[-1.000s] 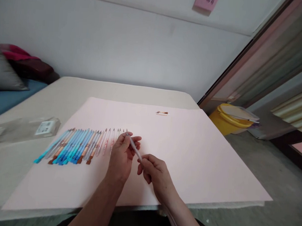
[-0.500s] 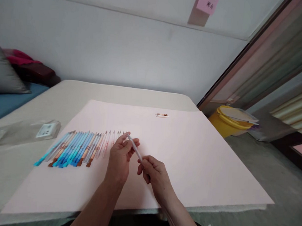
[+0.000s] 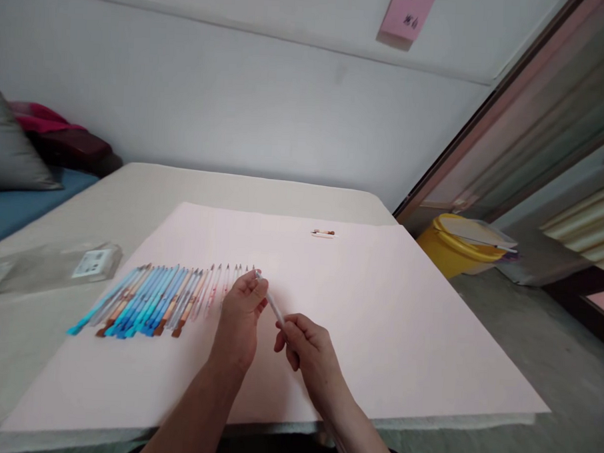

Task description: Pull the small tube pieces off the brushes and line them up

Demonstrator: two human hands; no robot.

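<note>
A pale, whitish pen [image 3: 275, 309] slants between my two hands above the pink sheet [image 3: 402, 338]. My left hand [image 3: 242, 311] pinches its upper end between thumb and fingers. The lower end is gripped by my right hand [image 3: 307, 343], whose curled fingers hide it. To the left lies a row of several pens [image 3: 148, 300] side by side, blue, turquoise, brown and clear, tips pointing away from me. Paler pens [image 3: 213, 286] continue that row up to my left hand, which covers some of them.
A small brown-and-white pen-like item [image 3: 324, 233] lies near the sheet's far edge. On the table's left is a clear plastic bag [image 3: 44, 269] with a white label. A yellow bucket [image 3: 444, 249] stands on the floor at right. The white wall [image 3: 237, 103] rises behind the table.
The fingers of my left hand have closed in on the pen's upper end; they were more spread before. My right hand keeps its hold in almost the same place.
</note>
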